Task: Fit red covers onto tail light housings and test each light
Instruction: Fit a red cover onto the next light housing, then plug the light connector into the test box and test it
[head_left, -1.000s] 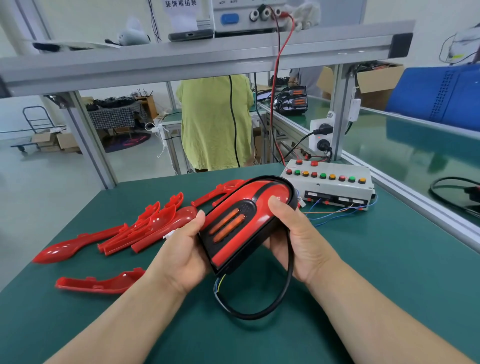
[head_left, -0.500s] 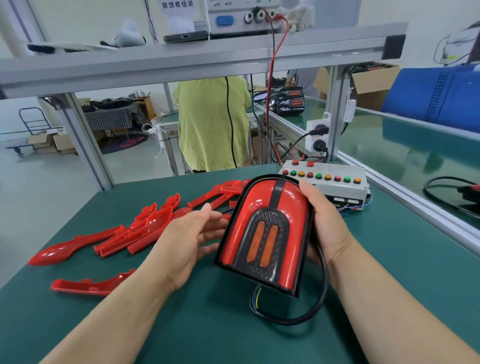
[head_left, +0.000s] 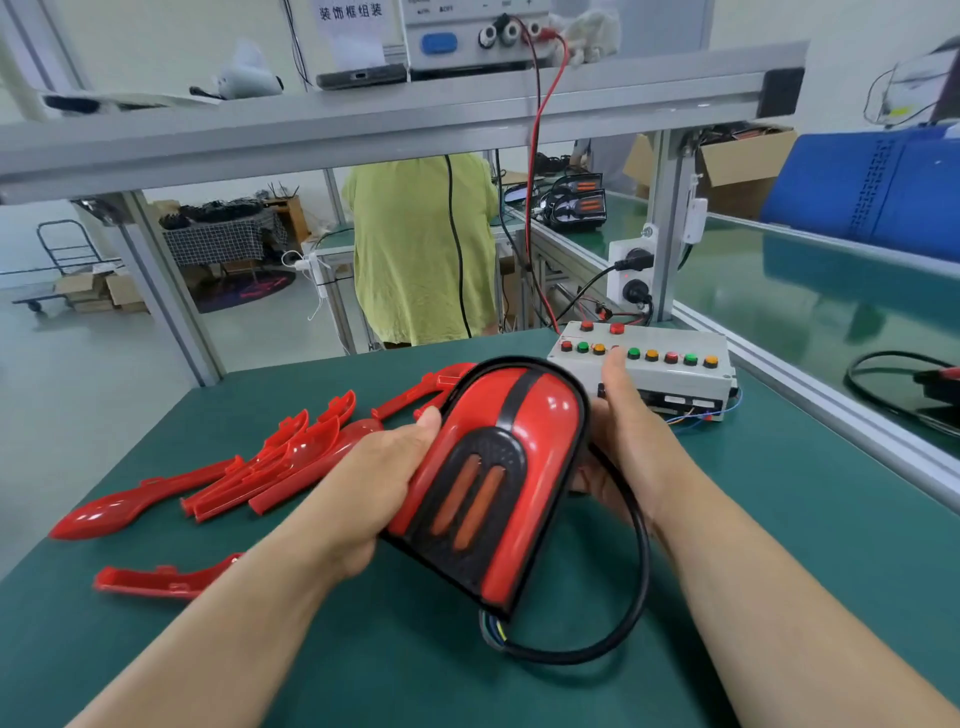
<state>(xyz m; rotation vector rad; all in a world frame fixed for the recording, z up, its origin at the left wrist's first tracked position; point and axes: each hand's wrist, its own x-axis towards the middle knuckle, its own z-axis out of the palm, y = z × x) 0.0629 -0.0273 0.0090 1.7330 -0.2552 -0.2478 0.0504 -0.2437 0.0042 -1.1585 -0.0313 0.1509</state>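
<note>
Head view, tail light half hiding left hand, right hand

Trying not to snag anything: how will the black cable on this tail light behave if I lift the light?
Probably semi-stiff: the black cable holds a smooth open loop rather than drooping limp. It would likely trail and swing with the tail light. Thin coloured wires show at its entry; tugging looks risky.

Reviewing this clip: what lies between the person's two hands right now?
In the head view, the tail light with its red cover fitted sits between the left hand and right hand, both holding its sides.
</note>
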